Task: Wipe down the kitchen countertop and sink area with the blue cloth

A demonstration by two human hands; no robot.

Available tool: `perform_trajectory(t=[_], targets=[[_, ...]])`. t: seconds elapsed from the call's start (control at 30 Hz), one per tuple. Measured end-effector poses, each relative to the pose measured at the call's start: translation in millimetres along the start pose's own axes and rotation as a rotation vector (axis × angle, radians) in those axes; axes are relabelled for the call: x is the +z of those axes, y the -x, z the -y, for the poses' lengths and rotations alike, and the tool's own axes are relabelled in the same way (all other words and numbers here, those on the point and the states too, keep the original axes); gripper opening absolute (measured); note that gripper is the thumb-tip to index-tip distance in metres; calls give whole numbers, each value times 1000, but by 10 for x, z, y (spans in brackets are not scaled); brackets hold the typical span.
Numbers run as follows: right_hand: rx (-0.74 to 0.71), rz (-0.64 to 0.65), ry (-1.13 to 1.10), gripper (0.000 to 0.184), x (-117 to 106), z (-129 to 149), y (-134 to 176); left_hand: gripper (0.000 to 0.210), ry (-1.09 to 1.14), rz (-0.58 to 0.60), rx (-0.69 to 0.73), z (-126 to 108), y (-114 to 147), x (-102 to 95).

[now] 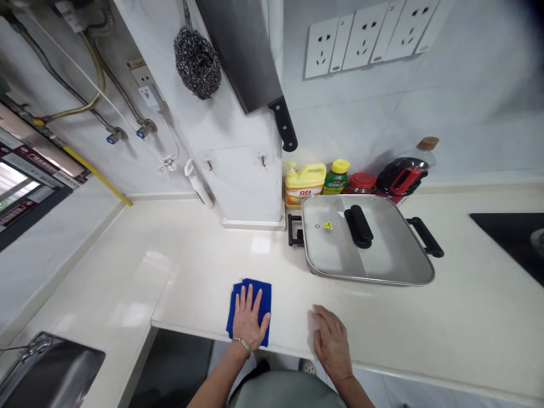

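A: The blue cloth (pixel 250 309) lies folded at the front edge of the bench (pixel 446 334), a little toward the left corner where the bench turns. The left hand (pixel 249 320) rests flat on top of it, fingers spread, pressing and not gripping. There is a metal bracelet on that wrist.

B: And the right hand (pixel 331 340)?

A: It is released, palm down on the bare bench just beside the cloth, holding nothing. It seems to support the body.

B: How would one do this wiping well?

A: In my judgement, keep the palm flat so the whole cloth touches the surface, and move in overlapping lines along the front edge. The electric pan (pixel 368 241) with its steel lid stands well apart, nearer the back edge, so the cloth should go around its handles.

B: Can you read any label?

A: Only a little. The yellow detergent bottle (pixel 304 184) at the back edge has red characters, too small to read for sure. The green bottle (pixel 336 178) and the red-lidded jar (pixel 361 182) beside it have labels I cannot read. The pan lid has a small yellow warning sticker.

B: Anything on the wall?

A: A cleaver (pixel 250 56), a steel scourer (pixel 198 59) and white sockets (pixel 369 37).
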State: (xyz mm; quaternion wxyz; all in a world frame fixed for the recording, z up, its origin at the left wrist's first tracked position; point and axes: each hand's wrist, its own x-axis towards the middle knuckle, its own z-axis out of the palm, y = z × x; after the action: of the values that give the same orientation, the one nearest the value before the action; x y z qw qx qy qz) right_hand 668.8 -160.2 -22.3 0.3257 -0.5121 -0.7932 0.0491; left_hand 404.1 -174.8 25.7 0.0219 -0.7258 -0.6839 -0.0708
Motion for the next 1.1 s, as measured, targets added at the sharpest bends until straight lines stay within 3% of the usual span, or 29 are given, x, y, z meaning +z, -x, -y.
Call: perform_trajectory(t=[0.2, 0.67, 1.1], targets=[[29, 47, 52, 40, -2, 32, -14, 72, 29, 25, 19, 43, -214, -5], [18, 32, 73, 43, 54, 4, -2, 69, 109, -27, -16, 125, -1300, 282], [-44, 34, 131, 49, 117, -120, 36, 70, 218, -50, -61, -152, -2205, 548]])
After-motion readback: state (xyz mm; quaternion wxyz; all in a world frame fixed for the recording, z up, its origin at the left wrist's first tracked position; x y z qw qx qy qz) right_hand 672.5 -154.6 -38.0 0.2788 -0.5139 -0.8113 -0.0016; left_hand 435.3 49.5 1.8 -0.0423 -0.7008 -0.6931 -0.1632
